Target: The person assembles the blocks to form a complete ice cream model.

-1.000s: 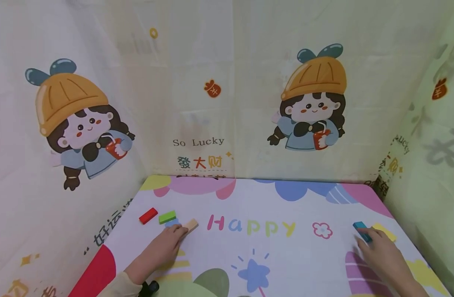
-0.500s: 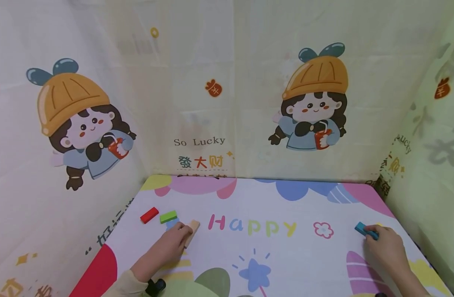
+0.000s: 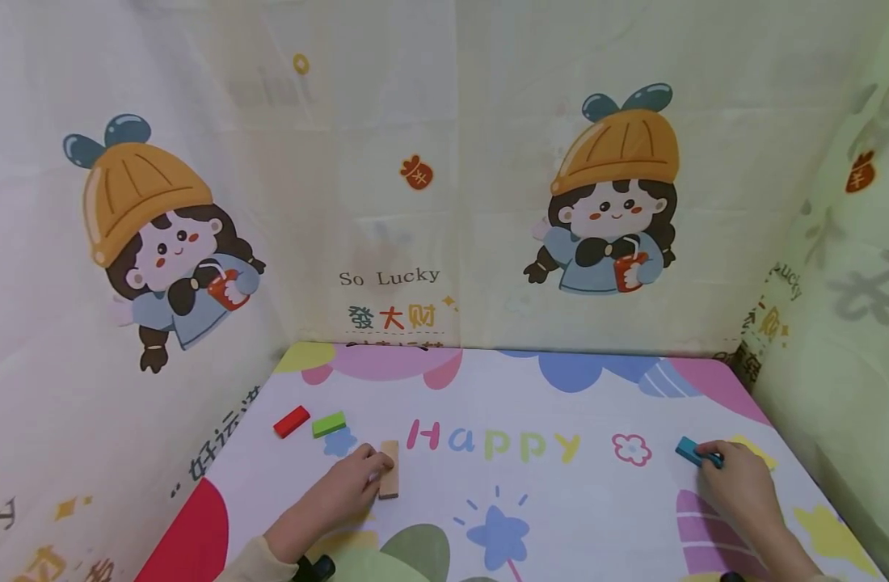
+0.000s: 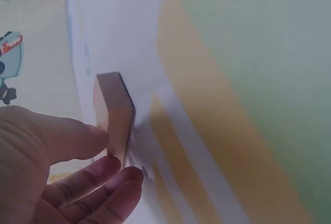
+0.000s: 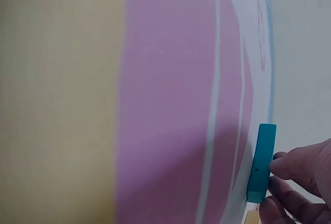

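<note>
My left hand (image 3: 353, 482) pinches a plain wooden block (image 3: 389, 483) left of the printed word "Happy". The left wrist view shows this block (image 4: 121, 125) between thumb and fingertips, its long side pointing away from the hand. Over at the table's right side, my right hand (image 3: 744, 482) holds a teal block (image 3: 686, 449) by its near end. Thumb and fingers lie along one side of the teal block (image 5: 262, 157) in the right wrist view. A green block (image 3: 329, 424) and a red block (image 3: 292, 422) lie flat beyond my left hand.
The table (image 3: 561, 517) wears a white printed cover with letters and shapes. Patterned cloth walls (image 3: 488, 202) close in its back and both sides. A yellow shape (image 3: 757, 453) shows just behind my right hand.
The wooden block has shifted right and turned from slanted to nearly straight towards me, in my left hand. My right hand has closed on the teal block and moved it slightly left.
</note>
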### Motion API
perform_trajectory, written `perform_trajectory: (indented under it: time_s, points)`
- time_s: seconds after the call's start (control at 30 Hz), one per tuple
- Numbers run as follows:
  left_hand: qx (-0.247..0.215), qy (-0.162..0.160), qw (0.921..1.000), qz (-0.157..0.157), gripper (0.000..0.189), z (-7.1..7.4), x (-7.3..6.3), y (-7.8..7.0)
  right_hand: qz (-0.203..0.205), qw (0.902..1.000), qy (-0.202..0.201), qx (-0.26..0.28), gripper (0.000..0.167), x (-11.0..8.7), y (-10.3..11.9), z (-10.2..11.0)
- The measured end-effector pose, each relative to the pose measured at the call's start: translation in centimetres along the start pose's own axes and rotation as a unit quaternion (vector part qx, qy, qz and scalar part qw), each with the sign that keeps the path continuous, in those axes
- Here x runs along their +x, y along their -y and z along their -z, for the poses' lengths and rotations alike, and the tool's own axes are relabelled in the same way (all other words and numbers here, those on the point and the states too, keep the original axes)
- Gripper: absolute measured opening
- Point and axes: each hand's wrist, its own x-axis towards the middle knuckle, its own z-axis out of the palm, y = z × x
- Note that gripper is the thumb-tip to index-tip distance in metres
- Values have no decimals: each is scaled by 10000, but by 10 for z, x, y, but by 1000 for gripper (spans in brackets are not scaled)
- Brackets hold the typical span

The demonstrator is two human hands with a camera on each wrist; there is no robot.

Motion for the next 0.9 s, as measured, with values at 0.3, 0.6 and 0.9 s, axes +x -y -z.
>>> perform_trajectory:
  time_s: [0.3,0.6,0.9]
  points:
    - [268,286,9991,-169,22,-8,6,-20,193,9997,122,76,24,-3,12,-7]
    - [437,569,9958,-575,23,-16,11,-47,375,9986,310,226,21,-10,33,-15]
    - [486,752,9924,-840,23,-23,11,-68,484,9978,247,388,19,-11,68,-34]
